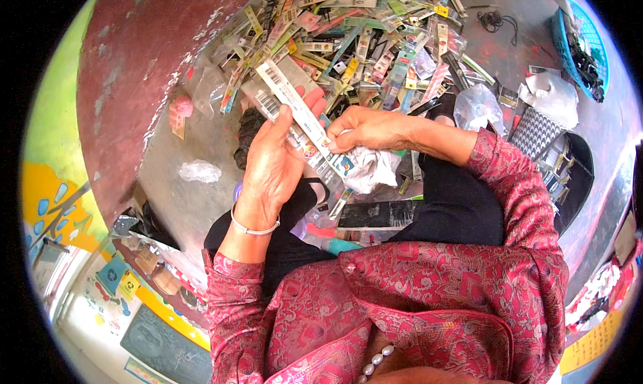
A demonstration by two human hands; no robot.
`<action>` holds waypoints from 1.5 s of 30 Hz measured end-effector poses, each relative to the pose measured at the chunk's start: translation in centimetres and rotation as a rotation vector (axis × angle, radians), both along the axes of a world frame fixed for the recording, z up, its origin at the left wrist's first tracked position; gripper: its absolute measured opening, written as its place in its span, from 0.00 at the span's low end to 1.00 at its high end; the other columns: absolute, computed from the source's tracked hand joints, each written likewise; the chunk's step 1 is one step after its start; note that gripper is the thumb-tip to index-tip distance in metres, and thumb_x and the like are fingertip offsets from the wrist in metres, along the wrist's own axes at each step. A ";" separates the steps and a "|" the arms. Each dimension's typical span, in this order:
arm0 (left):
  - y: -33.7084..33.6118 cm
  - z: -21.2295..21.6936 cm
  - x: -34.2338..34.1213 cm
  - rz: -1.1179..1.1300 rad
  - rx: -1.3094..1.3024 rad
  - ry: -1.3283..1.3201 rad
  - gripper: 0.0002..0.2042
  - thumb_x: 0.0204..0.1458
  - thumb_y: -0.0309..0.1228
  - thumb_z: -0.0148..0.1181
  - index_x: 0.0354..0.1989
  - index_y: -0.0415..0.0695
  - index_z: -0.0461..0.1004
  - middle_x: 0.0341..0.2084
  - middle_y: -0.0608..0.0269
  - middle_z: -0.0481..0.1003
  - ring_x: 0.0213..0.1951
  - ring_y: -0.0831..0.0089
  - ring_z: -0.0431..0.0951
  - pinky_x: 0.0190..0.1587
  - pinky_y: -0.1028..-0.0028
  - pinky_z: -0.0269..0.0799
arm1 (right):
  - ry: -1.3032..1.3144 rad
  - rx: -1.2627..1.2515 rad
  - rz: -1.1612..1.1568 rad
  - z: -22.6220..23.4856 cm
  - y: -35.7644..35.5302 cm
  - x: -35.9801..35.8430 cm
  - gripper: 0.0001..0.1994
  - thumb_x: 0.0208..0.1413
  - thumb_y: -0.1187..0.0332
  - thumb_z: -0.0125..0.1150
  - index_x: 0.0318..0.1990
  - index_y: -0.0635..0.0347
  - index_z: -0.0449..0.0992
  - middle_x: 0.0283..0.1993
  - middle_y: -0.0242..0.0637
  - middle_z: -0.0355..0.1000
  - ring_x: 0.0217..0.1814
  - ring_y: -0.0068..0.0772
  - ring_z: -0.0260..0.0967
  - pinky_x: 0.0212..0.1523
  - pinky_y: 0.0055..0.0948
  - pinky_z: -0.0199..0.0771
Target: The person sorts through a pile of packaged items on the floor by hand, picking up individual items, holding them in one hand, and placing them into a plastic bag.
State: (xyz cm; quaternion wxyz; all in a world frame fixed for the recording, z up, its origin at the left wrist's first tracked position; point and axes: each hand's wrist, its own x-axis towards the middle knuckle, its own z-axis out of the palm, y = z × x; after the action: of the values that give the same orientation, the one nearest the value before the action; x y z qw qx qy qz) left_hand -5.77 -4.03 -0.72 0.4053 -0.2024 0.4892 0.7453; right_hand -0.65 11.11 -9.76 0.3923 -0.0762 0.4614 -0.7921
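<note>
A long, narrow white package [293, 101] with printing and a coloured picture at its lower end slants across the middle. My left hand [273, 155] supports it from the left, thumb on one side and fingers behind. Thumb and index finger of my right hand [375, 129] are pinched together at the package's right edge, near the lower end. A crumpled white cloth [372, 171] bunches beneath that hand, its other fingers curled over the top of it. More flat packages lie just behind and below my left hand, partly hidden.
Beyond my hands spreads a large heap of slim packages [362, 46] in many colours. At the far right stands a blue basket [605, 49] with dark items. Nearer are a clear plastic bag [477, 107] and a black open container [577, 176]. Crumpled plastic [199, 171] lies left on the floor.
</note>
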 end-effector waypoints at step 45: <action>-1.4 -1.4 -0.2 -0.052 -0.295 0.031 0.14 0.53 0.25 0.46 0.48 0.39 0.60 0.31 0.56 0.70 0.32 0.70 0.71 0.37 0.72 0.70 | 0.465 1.059 -0.127 -7.9 5.4 -1.2 0.12 0.42 0.59 0.55 0.29 0.57 0.76 0.27 0.48 0.72 0.31 0.44 0.71 0.32 0.38 0.68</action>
State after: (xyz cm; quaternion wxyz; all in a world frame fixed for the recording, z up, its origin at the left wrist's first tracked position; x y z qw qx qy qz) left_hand -5.94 -5.46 -2.10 0.3827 -0.2357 0.6046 0.6576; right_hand -1.85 16.47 -17.61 0.2170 -0.0139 0.8723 -0.4380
